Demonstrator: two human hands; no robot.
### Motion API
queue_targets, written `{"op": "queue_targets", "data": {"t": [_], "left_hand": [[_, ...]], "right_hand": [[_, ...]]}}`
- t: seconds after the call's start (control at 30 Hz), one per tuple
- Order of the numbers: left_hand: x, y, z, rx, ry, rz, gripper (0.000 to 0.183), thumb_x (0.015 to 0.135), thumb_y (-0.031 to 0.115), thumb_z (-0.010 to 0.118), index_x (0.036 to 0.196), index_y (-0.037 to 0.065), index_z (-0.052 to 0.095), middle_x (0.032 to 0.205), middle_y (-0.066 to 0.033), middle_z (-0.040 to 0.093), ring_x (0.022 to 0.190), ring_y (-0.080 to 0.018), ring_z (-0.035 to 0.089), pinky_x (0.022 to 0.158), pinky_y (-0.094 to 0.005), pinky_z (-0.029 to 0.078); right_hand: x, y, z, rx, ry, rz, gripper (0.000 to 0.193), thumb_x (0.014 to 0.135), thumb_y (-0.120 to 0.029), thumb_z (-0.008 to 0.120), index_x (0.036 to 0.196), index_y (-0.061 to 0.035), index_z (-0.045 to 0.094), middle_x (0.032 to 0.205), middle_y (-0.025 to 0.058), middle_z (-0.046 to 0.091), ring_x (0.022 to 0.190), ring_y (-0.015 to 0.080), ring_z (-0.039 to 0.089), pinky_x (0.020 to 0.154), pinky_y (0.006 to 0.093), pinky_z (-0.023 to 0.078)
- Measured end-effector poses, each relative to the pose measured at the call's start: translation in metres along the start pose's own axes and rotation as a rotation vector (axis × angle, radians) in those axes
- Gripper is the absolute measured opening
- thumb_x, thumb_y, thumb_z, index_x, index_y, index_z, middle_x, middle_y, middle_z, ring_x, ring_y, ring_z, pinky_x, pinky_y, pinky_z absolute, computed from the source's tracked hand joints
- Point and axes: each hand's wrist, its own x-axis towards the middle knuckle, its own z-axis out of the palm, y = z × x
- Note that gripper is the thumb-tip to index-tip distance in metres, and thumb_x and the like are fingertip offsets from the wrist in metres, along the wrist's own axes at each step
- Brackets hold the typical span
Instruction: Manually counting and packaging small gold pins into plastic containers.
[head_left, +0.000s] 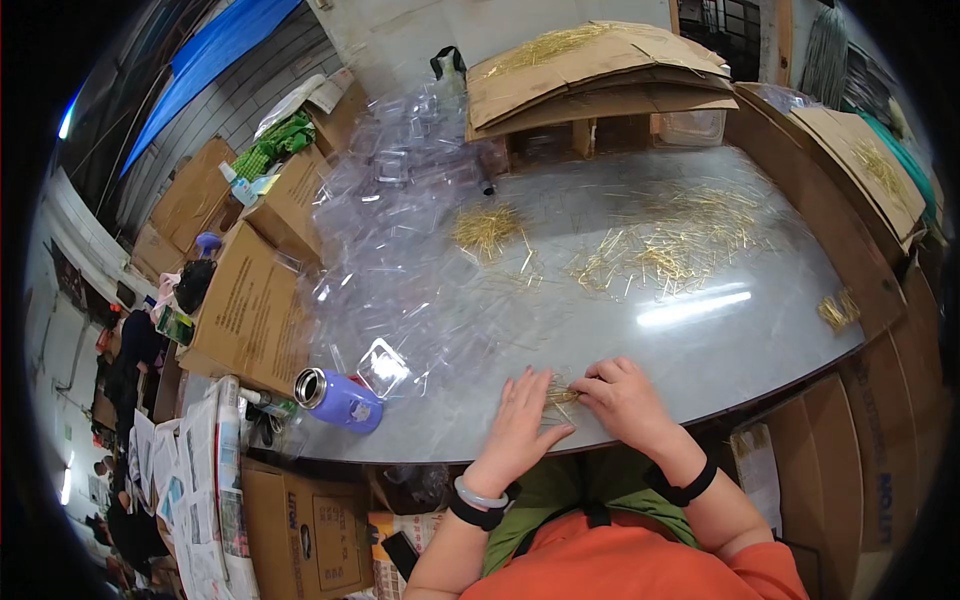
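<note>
At the table's near edge my left hand (520, 422) lies with its fingers stretched out, beside a small bunch of thin gold wire pieces (562, 394). My right hand (625, 402) has its thumb and fingertips pinched at the right end of that bunch. How many pieces it grips is too small to make out. Farther off, a dense heap of gold wire pieces (486, 230) sits mid-table, with a wide loose scatter of them (670, 245) to its right. One more small gold bundle (838, 310) rests by the right edge.
Clear plastic boxes (400, 250) pile over the left of the grey table (560, 320). An open purple bottle (340, 400) stands near the front left. Cardboard sheets (600, 75) topped with gold pieces form a shelf at the back. Cardboard boxes (250, 310) flank the left side.
</note>
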Motion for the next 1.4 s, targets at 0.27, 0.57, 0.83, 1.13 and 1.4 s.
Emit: {"op": "queue_targets", "data": {"t": [0.27, 0.57, 0.83, 1.13, 1.4], "left_hand": [[0.016, 0.013, 0.012, 0.116, 0.127, 0.074, 0.067, 0.086, 0.023, 0.079, 0.139, -0.004, 0.048, 0.139, -0.0227, 0.047, 0.136, -0.0467, 0.042, 0.118, -0.0557, 0.031], [0.014, 0.025, 0.037, -0.244, 0.197, -0.177, 0.057, 0.100, 0.009, 0.058, 0.151, -0.006, 0.035, 0.141, -0.0271, 0.048, 0.137, -0.0421, 0.044, 0.118, -0.0465, 0.034], [-0.016, 0.015, -0.005, -0.055, 0.092, -0.025, 0.078, 0.094, 0.021, 0.071, 0.156, -0.004, 0.030, 0.153, -0.0271, 0.040, 0.145, -0.0391, 0.037, 0.121, -0.0450, 0.028], [0.000, 0.009, -0.012, 0.078, 0.113, -0.072, 0.068, 0.084, 0.015, 0.079, 0.143, 0.000, 0.049, 0.135, -0.0222, 0.055, 0.126, -0.0444, 0.049, 0.103, -0.0484, 0.044], [-0.012, 0.022, 0.001, 0.126, 0.169, -0.096, 0.070, 0.086, 0.016, 0.078, 0.143, -0.006, 0.045, 0.140, -0.0269, 0.048, 0.135, -0.0464, 0.042, 0.114, -0.0529, 0.034]], "right_hand": [[-0.002, -0.003, -0.014, 0.126, 0.063, -0.057, 0.042, 0.085, -0.014, 0.075, 0.126, -0.0099, 0.065, 0.121, 0.0120, 0.063, 0.108, 0.0333, 0.060, 0.096, 0.0427, 0.050], [-0.008, 0.008, 0.004, 0.207, -0.075, -0.042, 0.057, 0.087, -0.006, 0.070, 0.140, 0.0006, 0.051, 0.146, 0.0212, 0.051, 0.133, 0.0398, 0.051, 0.110, 0.0447, 0.046], [-0.022, 0.006, -0.023, 0.349, -0.040, 0.155, 0.065, 0.084, 0.000, 0.062, 0.146, 0.0042, 0.042, 0.157, 0.0238, 0.037, 0.146, 0.0407, 0.037, 0.121, 0.0444, 0.032], [0.005, -0.002, -0.006, 0.140, -0.205, -0.138, 0.054, 0.085, -0.016, 0.075, 0.133, -0.0007, 0.053, 0.136, 0.0195, 0.055, 0.134, 0.0378, 0.049, 0.113, 0.0456, 0.042], [-0.015, -0.016, -0.004, 0.149, 0.010, 0.050, 0.048, 0.087, -0.001, 0.066, 0.133, 0.0019, 0.051, 0.141, 0.0243, 0.049, 0.132, 0.0432, 0.049, 0.110, 0.0467, 0.044]]}}
